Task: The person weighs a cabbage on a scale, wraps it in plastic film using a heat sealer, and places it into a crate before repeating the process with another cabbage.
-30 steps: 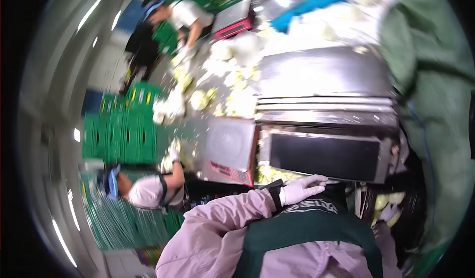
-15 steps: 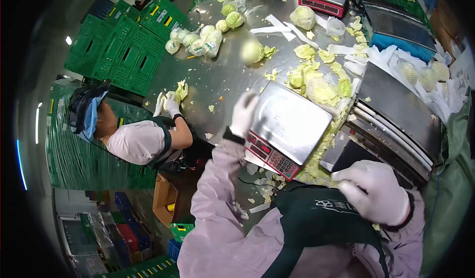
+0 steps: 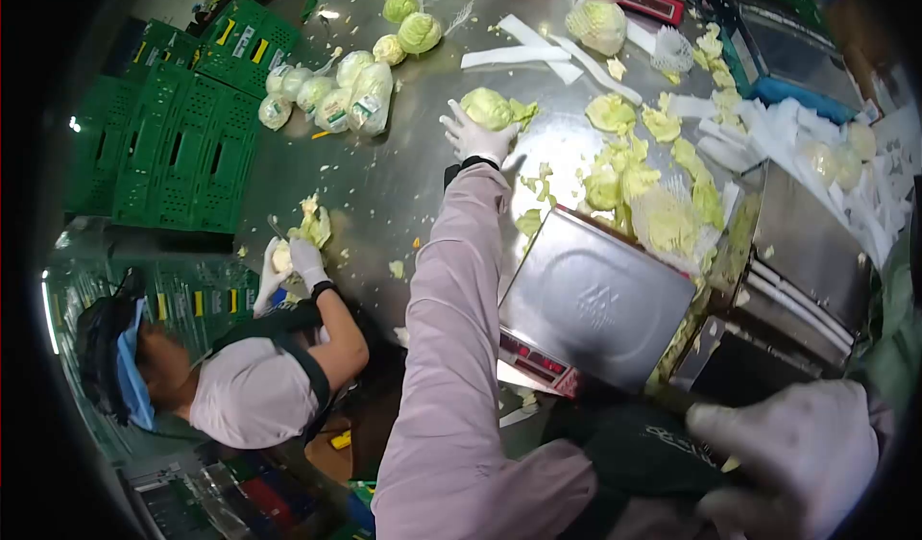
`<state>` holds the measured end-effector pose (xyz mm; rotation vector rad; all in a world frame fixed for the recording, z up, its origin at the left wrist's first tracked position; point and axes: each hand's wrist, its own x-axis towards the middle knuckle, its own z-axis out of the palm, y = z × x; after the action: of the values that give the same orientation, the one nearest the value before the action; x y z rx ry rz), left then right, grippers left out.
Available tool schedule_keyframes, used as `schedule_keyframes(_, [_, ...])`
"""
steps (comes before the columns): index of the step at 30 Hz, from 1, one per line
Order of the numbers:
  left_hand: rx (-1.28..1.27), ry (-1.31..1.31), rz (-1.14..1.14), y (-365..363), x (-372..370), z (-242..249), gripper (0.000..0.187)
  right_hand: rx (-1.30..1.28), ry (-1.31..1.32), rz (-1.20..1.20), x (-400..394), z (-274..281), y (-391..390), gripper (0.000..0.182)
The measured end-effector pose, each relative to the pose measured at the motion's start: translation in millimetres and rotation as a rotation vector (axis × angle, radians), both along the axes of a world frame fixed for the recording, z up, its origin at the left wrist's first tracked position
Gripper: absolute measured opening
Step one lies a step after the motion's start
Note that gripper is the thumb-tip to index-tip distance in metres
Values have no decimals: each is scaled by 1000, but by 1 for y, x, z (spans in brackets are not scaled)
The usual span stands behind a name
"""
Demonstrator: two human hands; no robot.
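My left hand (image 3: 480, 139), in a white glove, is stretched far over the metal table and touches the near side of a green cabbage (image 3: 487, 108). Its fingers are spread along the cabbage rather than closed round it. A loose leaf lies at the cabbage's right side. Below that arm's reach sits a red weighing scale (image 3: 597, 295) with a bare silver pan. My right hand (image 3: 792, 449), also gloved, hovers low at the right in front of my dark apron. Motion smears its fingers, and I see nothing in it.
Bagged cabbages (image 3: 370, 98) lie at the upper left. Torn leaves (image 3: 615, 180) are heaped behind the scale. A wrapping machine (image 3: 807, 261) stands at the right. A co-worker (image 3: 254, 386) trims a cabbage at the left, beside green crates (image 3: 182, 146).
My left hand has moved from the scale's left edge forward to the cabbage. My right hand has dropped lower and farther right. The view has shifted.
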<state>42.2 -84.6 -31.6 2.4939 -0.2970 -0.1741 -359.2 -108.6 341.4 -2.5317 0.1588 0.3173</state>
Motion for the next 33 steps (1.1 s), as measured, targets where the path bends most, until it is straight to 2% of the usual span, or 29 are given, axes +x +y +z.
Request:
schedule_keyframes(1, [38,37,25,-6,5,-1,132,22,-125,-56,4,-14,-15,51])
schedule_keyframes(2, [17,100,51,-8,11,-4,133,138,-199,-250,3,-41,-19,45])
schedule_keyframes(3, [25,62,74,-8,20,-20,131,165,-102,-376,0,-60,-25,42])
schedule_keyframes(5, [-146,133,78,-3,26,-26,127,130,-38,-437,-12,-102,-31,40])
schedule_keyframes(6, [-155,127,91,2,30,-34,127,308,-30,-560,-26,-129,-29,37])
schedule_keyframes(7, [-307,104,81,8,33,-44,117,411,47,-648,-32,-144,-27,34])
schedule_keyframes(8, [-461,75,75,17,35,-49,107,464,49,-664,-36,-159,-24,33])
schedule_keyframes(9, [-469,64,88,26,37,-43,107,517,47,-680,-38,-170,-22,33])
schedule_keyframes(11, [-1093,825,239,43,37,-24,86,584,99,-677,-33,-182,-15,33])
schedule_keyframes(13, [-1437,1187,210,63,40,-48,69,738,89,-654,-36,-203,-9,32])
schedule_keyframes(16, [-1747,1313,24,73,19,-24,75,709,162,-535,-19,-204,-4,32])
schedule_keyframes(20, [-1790,1235,38,76,-3,18,81,645,137,-390,-16,-205,3,33])
schedule_keyframes(21, [-1838,1262,-74,80,-8,24,82,660,122,-366,-19,-206,5,34])
schedule_keyframes(24, [-1869,1280,-168,100,-38,45,83,649,116,-309,-29,-208,10,33])
schedule_keyframes(25, [-1844,1224,-160,107,-54,52,85,617,102,-275,-34,-213,11,34])
schedule_keyframes(28, [-1651,976,-380,130,-94,68,90,566,30,-216,-49,-238,11,35])
schedule_keyframes(29, [-1548,868,-342,137,-107,70,91,539,-15,-193,-57,-242,12,36])
schedule_keyframes(30, [-1489,723,-386,141,-121,78,92,599,96,-247,-52,-222,16,37])
schedule_keyframes(31, [-1428,584,-428,143,-135,84,94,650,42,-265,-59,-244,14,36])
schedule_keyframes(32, [-1430,600,-426,144,-151,93,94,794,58,-304,-54,-237,18,38])
schedule_keyframes(33, [-1377,446,-419,144,-170,102,97,938,78,-350,-45,-226,19,41])
